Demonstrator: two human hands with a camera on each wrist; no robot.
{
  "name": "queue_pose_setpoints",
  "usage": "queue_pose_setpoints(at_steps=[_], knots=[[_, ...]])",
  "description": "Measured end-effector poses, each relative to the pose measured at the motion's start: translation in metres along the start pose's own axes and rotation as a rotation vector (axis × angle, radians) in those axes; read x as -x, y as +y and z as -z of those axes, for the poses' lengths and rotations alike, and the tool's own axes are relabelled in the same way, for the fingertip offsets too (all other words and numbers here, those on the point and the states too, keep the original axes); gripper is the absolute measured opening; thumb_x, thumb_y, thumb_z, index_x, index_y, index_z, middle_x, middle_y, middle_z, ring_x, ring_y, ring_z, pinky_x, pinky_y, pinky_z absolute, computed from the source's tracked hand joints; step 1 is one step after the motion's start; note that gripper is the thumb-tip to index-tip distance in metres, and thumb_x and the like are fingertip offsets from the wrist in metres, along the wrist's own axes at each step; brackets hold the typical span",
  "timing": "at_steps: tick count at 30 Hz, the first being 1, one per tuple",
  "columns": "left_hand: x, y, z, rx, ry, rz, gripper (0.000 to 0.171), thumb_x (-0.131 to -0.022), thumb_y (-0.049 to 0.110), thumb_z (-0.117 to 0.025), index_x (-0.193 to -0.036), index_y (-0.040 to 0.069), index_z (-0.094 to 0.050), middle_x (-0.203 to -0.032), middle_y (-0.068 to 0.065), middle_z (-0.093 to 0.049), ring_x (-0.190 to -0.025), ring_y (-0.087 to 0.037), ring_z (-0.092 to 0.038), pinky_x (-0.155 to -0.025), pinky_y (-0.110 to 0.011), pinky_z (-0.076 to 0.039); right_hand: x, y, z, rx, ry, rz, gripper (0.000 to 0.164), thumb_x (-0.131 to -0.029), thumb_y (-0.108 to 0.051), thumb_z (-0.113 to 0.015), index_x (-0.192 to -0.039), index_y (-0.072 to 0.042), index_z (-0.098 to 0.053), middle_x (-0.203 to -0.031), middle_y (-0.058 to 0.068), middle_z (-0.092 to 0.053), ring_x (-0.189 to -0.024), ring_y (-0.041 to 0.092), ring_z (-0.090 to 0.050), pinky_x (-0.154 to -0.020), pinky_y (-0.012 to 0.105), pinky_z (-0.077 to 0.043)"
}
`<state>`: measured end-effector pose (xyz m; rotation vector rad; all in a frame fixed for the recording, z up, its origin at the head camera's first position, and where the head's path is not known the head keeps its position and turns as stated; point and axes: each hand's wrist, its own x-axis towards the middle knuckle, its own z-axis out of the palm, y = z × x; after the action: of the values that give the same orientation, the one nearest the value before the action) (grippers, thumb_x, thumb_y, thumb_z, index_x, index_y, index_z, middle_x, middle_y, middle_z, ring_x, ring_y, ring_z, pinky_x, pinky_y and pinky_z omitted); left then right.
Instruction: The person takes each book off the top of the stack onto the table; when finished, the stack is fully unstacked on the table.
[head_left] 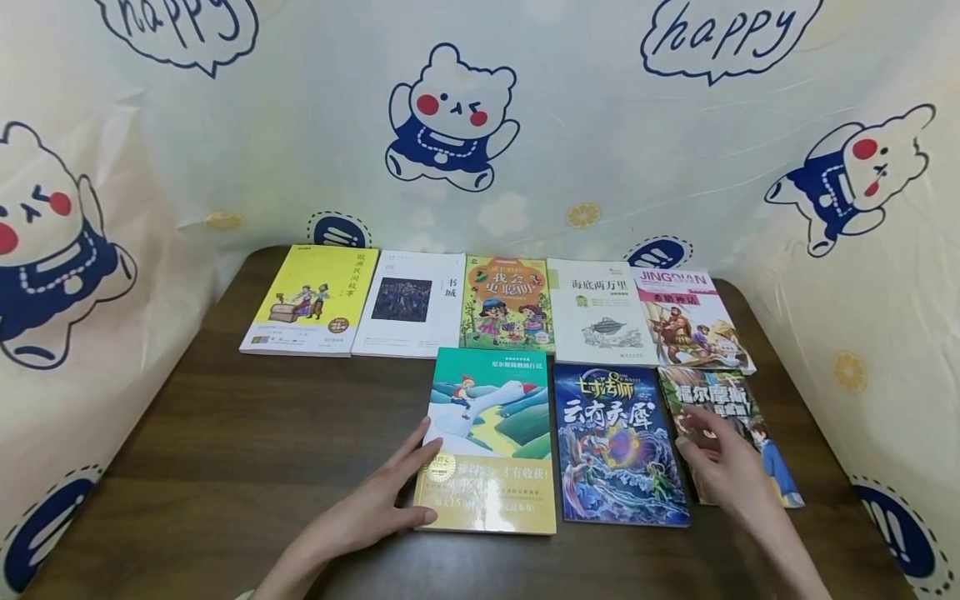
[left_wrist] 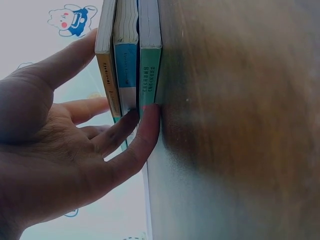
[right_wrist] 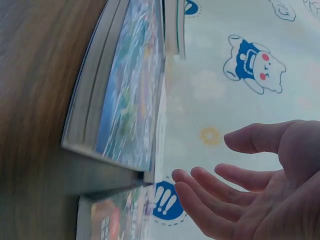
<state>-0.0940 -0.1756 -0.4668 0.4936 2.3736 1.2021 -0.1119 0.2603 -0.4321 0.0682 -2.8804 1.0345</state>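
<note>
My left hand (head_left: 375, 504) rests against the left side of a green-and-gold storybook (head_left: 487, 417) lying face up. In the left wrist view this is the top of a stack of three; a book with a blue-and-white spine (left_wrist: 126, 65) is in the middle and a green-spined book (left_wrist: 149, 75) at the bottom. The thumb is at the top book's corner, the other fingers along the spines. My right hand (head_left: 723, 467) is raised over a comic-style book (head_left: 780, 475) at the right, holding nothing, fingers loosely bent. Between them lies a dark blue fantasy book (head_left: 622, 467).
Behind, a row holds a yellow book (head_left: 322, 283), a white book with a dark picture (head_left: 412, 333), an orange-and-green children's book (head_left: 510, 304), a white book with a ship (head_left: 600, 321) and a pink-titled book (head_left: 697, 325). A bear-print cloth (head_left: 300, 125) surrounds the brown table (head_left: 225, 467).
</note>
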Motion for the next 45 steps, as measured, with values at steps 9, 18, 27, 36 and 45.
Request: queue_pose_setpoints(at_steps=[9, 18, 27, 36, 45], knots=[[0.001, -0.001, 0.000, 0.002, 0.006, 0.003, 0.077, -0.088, 0.034, -0.071, -0.152, 0.016, -0.031, -0.162, -0.004, -0.001, -0.145, -0.036, -0.012, -0.105, -0.063, -0.027, -0.003, -0.036, -0.025, -0.148, -0.118, 0.048, 0.049, -0.092, -0.004, -0.063, -0.138, -0.004, -0.047, -0.123, 0.023, -0.058, -0.099, 0.036, -0.064, -0.072, 0.036, -0.056], [0.001, -0.001, -0.001, 0.005, 0.000, 0.005, 0.077, -0.088, 0.037, -0.070, -0.152, 0.017, -0.031, -0.162, -0.004, -0.001, -0.145, -0.036, -0.012, -0.105, -0.064, -0.027, -0.004, -0.068, -0.067, -0.279, -0.341, 0.122, 0.056, -0.094, -0.018, -0.064, -0.144, -0.007, -0.041, -0.132, 0.021, -0.054, -0.104, 0.030, -0.063, -0.077, 0.027, -0.054], [0.001, 0.003, 0.000, 0.002, 0.013, 0.013, 0.075, -0.088, 0.035, -0.070, -0.151, 0.016, -0.034, -0.162, -0.004, -0.004, -0.145, -0.035, -0.013, -0.105, -0.062, -0.028, 0.000, -0.077, -0.092, -0.163, -0.449, 0.173, 0.066, -0.095, -0.036, -0.060, -0.150, -0.009, -0.034, -0.148, 0.019, -0.037, -0.114, 0.033, -0.055, -0.083, 0.040, -0.052], [0.003, 0.010, -0.001, -0.012, 0.148, 0.075, 0.065, -0.086, 0.027, -0.073, -0.143, 0.013, -0.047, -0.158, -0.012, -0.023, -0.139, -0.038, -0.028, -0.101, -0.057, -0.037, 0.000, -0.082, -0.093, -0.166, -0.468, 0.173, 0.065, -0.096, -0.037, -0.059, -0.149, -0.009, -0.035, -0.152, 0.018, -0.031, -0.119, 0.035, -0.052, -0.084, 0.048, -0.052], [-0.004, 0.018, -0.006, 0.042, 0.229, 0.149, 0.052, -0.084, 0.018, -0.075, -0.133, 0.017, -0.058, -0.146, -0.017, -0.042, -0.131, -0.035, -0.042, -0.094, -0.047, -0.048, 0.000, -0.081, -0.091, -0.165, -0.472, 0.178, 0.064, -0.096, -0.037, -0.058, -0.149, -0.009, -0.036, -0.153, 0.020, -0.029, -0.118, 0.038, -0.052, -0.084, 0.047, -0.052]])
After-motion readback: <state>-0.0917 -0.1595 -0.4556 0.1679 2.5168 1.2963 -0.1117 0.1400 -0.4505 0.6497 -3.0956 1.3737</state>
